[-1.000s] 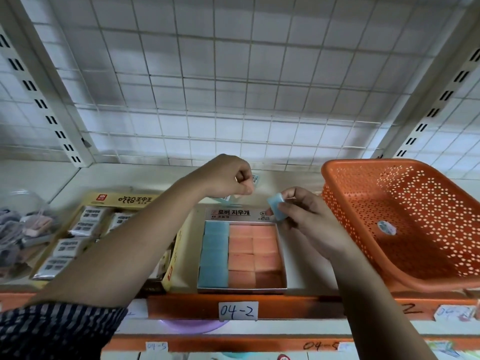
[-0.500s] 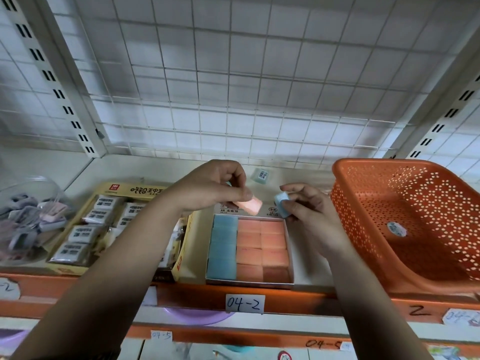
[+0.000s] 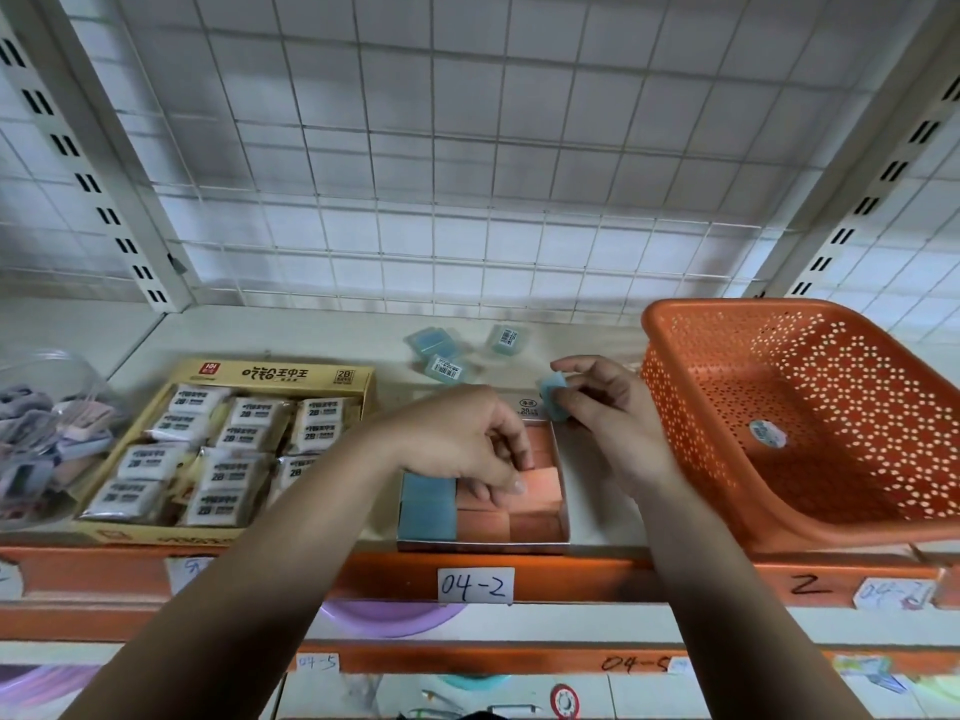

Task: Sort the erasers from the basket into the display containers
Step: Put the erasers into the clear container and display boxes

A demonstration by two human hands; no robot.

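Observation:
A small display box [image 3: 483,546] on the shelf holds a column of blue erasers and rows of pink ones. My left hand [image 3: 462,444] reaches down into it, thumb and fingers pinching a pink eraser [image 3: 544,485] that sits among the pink rows. Just behind the box's right corner, my right hand [image 3: 610,415] pinches a blue eraser [image 3: 553,394] at its fingertips. To the right, the orange basket [image 3: 691,407] stands tilted with one wrapped eraser [image 3: 768,434] on its floor. Three blue wrapped erasers [image 3: 445,367] lie loose on the shelf behind the box.
A yellow carton [image 3: 358,379] of white 2B erasers stands left of the display box. A clear jar [image 3: 39,387] of mixed erasers is at the far left. A wire grid backs the shelf; an orange front rail [image 3: 623,569] carries the label 04-2.
My left hand has come down from behind the box into it, carrying the pink eraser to the pink rows. My right hand has kept the blue eraser, almost in place.

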